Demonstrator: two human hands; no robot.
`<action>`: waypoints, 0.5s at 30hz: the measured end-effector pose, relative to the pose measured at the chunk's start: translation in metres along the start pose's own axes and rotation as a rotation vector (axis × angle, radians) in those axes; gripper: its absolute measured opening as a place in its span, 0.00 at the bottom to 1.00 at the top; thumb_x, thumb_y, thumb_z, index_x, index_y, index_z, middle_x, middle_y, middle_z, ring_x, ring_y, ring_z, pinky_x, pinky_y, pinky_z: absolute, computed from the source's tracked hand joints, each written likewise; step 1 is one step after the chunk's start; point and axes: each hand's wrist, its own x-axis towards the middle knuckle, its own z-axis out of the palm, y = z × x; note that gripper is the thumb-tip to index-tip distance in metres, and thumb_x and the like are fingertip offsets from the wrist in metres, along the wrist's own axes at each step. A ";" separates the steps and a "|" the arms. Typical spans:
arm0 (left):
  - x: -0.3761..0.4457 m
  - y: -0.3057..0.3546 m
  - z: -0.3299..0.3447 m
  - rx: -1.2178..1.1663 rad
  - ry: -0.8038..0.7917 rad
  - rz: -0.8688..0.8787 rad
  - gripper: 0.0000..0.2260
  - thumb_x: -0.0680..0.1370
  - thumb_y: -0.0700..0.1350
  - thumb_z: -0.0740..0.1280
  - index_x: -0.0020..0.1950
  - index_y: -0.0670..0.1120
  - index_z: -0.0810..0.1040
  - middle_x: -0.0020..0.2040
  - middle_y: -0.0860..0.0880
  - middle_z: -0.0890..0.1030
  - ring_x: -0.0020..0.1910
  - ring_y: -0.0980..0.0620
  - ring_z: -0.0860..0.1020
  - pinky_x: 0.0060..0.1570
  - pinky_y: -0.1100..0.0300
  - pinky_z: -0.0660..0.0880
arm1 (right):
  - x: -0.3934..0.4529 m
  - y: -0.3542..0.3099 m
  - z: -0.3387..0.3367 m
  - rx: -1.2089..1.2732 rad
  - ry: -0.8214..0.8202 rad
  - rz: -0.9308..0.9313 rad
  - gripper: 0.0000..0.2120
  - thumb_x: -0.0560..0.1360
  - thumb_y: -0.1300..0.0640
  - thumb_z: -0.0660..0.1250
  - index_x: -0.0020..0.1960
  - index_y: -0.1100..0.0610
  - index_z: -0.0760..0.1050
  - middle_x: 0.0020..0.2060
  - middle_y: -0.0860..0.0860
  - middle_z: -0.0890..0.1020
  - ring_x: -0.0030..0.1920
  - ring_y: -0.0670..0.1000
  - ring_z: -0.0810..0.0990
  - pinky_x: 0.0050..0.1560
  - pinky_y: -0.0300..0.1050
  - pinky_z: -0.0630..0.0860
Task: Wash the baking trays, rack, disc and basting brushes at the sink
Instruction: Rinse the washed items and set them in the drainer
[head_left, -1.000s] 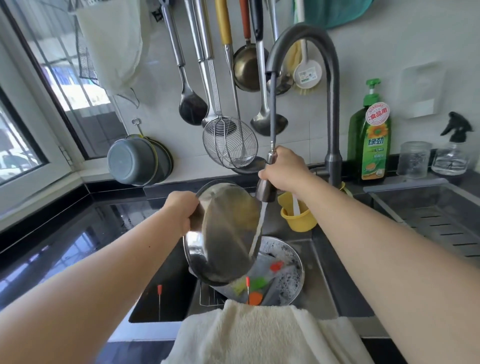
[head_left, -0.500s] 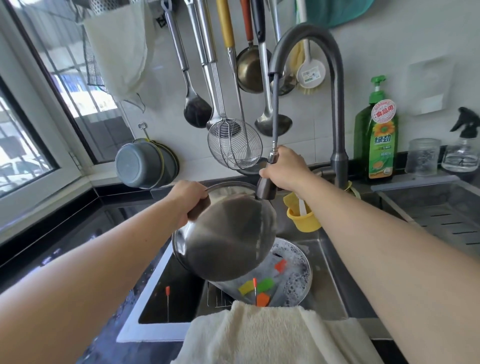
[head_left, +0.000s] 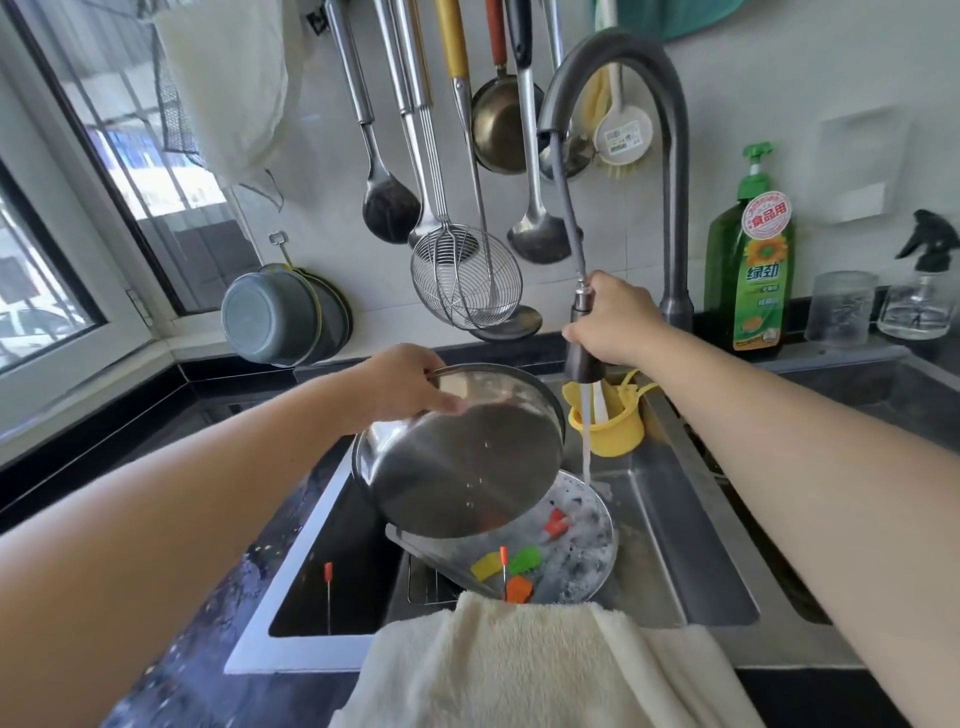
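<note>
My left hand (head_left: 402, 387) grips the rim of a round steel baking tray (head_left: 462, 467), tilted with its underside facing me over the sink (head_left: 670, 561). My right hand (head_left: 615, 325) holds the pull-out spray head (head_left: 581, 338) of the faucet (head_left: 675, 171); its water stream (head_left: 586, 431) falls just right of the held tray. Below lies a second round tray (head_left: 587, 561) with suds, holding basting brushes with yellow (head_left: 485, 566), green (head_left: 525, 560) and orange-red (head_left: 556, 522) heads. A wire rack (head_left: 423, 584) shows partly under that tray.
A cream towel (head_left: 519, 660) drapes over the sink's front edge. A yellow holder (head_left: 613, 428) hangs at the sink's back. Green dish soap (head_left: 750, 270), a glass (head_left: 840, 309) and a spray bottle (head_left: 922, 291) stand at the right. Ladles and a wire skimmer (head_left: 465, 275) hang above.
The held tray has turned from edge-on under the stream to underside up. My right hand moved the spray head right, so the water now misses the tray.
</note>
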 end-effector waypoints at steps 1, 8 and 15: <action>-0.005 0.004 -0.001 0.111 -0.029 0.054 0.13 0.75 0.50 0.78 0.47 0.44 0.80 0.37 0.49 0.80 0.34 0.52 0.75 0.36 0.59 0.71 | -0.001 0.002 -0.005 -0.011 -0.017 -0.009 0.14 0.75 0.57 0.73 0.55 0.53 0.69 0.43 0.50 0.76 0.40 0.49 0.74 0.33 0.43 0.66; -0.048 -0.018 0.014 0.630 -0.130 0.398 0.13 0.76 0.52 0.76 0.57 0.58 0.78 0.55 0.57 0.81 0.56 0.53 0.79 0.56 0.53 0.76 | -0.012 -0.010 -0.019 0.152 -0.239 0.033 0.13 0.76 0.59 0.73 0.57 0.57 0.72 0.50 0.55 0.78 0.49 0.54 0.80 0.45 0.49 0.80; -0.056 -0.077 0.024 0.797 0.230 0.928 0.18 0.73 0.42 0.79 0.49 0.53 0.71 0.37 0.54 0.76 0.36 0.48 0.75 0.40 0.57 0.79 | -0.027 -0.036 -0.007 0.608 -0.478 0.076 0.10 0.77 0.67 0.71 0.56 0.60 0.74 0.54 0.59 0.83 0.54 0.57 0.85 0.47 0.52 0.84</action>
